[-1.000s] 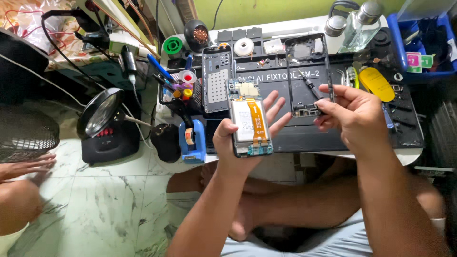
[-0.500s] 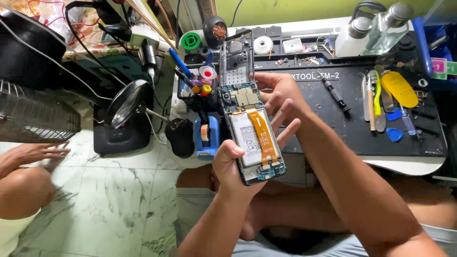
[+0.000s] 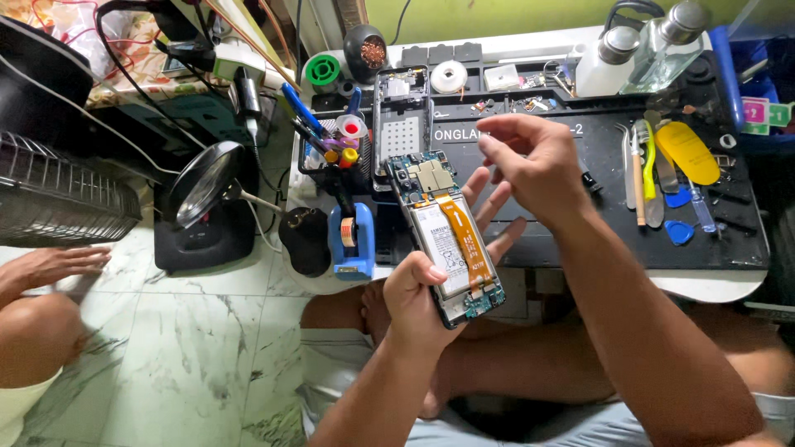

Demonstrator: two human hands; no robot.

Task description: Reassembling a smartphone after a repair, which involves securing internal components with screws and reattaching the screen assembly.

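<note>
Lifted clear of the phone since half a second ago: right hand (image 3: 530, 170), now hovering just above and to the right of it, fingertips pinched together, contents too small to tell. Opened smartphone with back removed, silver battery and orange flex ribbon exposed (image 3: 447, 236), held tilted over the lap and the edge of the black rubber repair mat (image 3: 580, 240). Left hand (image 3: 426, 302) gripping its lower half, thumb pressed on the battery, fingers spread behind. Risk, as judged: slipping from a one-handed grip, or thumb pressure straining the ribbon. Another person's hand (image 3: 58, 265) resting at left on the marble floor (image 3: 190, 356).
</note>
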